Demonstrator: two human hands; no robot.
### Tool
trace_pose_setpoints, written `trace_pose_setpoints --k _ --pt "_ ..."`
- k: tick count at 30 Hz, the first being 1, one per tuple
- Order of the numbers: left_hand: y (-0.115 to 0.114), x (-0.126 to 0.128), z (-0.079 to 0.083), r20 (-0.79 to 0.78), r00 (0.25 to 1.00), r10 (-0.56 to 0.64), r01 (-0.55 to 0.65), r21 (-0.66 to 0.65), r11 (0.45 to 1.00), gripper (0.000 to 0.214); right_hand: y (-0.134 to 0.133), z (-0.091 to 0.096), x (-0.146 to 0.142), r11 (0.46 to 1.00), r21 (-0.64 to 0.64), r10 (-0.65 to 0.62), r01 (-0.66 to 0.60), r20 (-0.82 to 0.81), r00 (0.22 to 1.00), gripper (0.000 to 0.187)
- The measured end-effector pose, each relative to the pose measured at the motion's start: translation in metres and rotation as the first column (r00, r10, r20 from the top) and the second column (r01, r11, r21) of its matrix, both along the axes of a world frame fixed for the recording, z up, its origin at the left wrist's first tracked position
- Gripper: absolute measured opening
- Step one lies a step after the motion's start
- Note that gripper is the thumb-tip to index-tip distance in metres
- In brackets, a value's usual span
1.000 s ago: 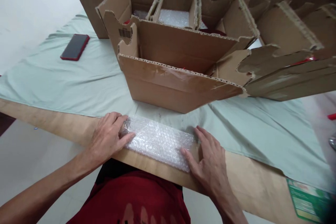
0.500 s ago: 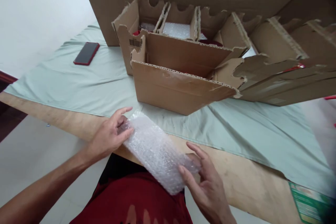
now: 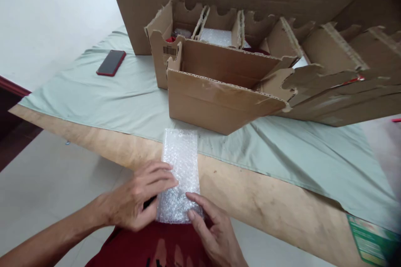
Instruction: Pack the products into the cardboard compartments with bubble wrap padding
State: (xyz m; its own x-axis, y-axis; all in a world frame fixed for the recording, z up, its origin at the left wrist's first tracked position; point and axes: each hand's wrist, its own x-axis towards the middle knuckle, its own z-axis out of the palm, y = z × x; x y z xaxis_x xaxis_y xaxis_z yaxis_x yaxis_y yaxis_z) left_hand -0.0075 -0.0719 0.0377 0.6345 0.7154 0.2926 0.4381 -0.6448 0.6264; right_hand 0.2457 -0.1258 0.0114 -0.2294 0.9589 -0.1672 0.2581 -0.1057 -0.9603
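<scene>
A clear bubble wrap pouch (image 3: 181,154) lies lengthwise in front of me, its far end over the green cloth and its near end by my red shirt. My left hand (image 3: 140,194) grips its left edge, fingers across the top and thumb low at the side. At the lower right corner, my right hand (image 3: 216,229) has its thumb and index finger on the wrap, the other fingers curled and partly hidden. Just beyond the pouch stands an open cardboard box (image 3: 213,102). Whether anything is inside the pouch, I cannot tell.
Behind that box, cardboard compartments (image 3: 219,18) hold bubble-wrapped and red items. A phone (image 3: 111,63) with a red edge rests on the green cloth (image 3: 134,100) at left. The wooden table edge (image 3: 250,187) runs across the front; a green printed sheet (image 3: 369,240) is at right.
The pouch has turned from slanting to nearly straight away from me. My left hand has moved nearer onto its side, and my right hand has shifted left to its near corner.
</scene>
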Motion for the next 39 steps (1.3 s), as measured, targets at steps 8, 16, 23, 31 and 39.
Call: trace_pose_setpoints --k 8,16,23,31,39 --pt "-0.023 0.009 -0.025 0.044 0.991 0.130 -0.131 0.018 0.991 0.058 0.018 0.004 0.001 0.890 -0.452 -0.188 -0.061 -0.487 0.853 0.052" --pt "-0.007 0.031 -0.024 0.051 0.802 0.595 -0.569 -0.235 0.788 0.042 0.027 0.016 0.004 0.797 0.560 0.068 -0.226 0.290 0.955 0.049" --pt "0.000 0.023 -0.020 0.019 0.843 0.537 -0.536 0.110 0.837 0.054 0.064 0.006 -0.017 0.663 0.464 0.107 -0.587 0.717 0.689 0.038" --pt "0.000 0.010 -0.012 -0.032 0.973 0.230 -0.220 0.194 0.956 0.044 0.070 0.009 -0.010 0.752 0.511 0.129 -0.417 0.506 0.853 0.026" --pt "0.044 0.025 -0.022 -0.186 0.892 0.411 -0.406 0.066 0.912 0.034 0.086 0.018 -0.007 0.707 0.590 -0.075 -0.389 0.610 0.788 0.035"
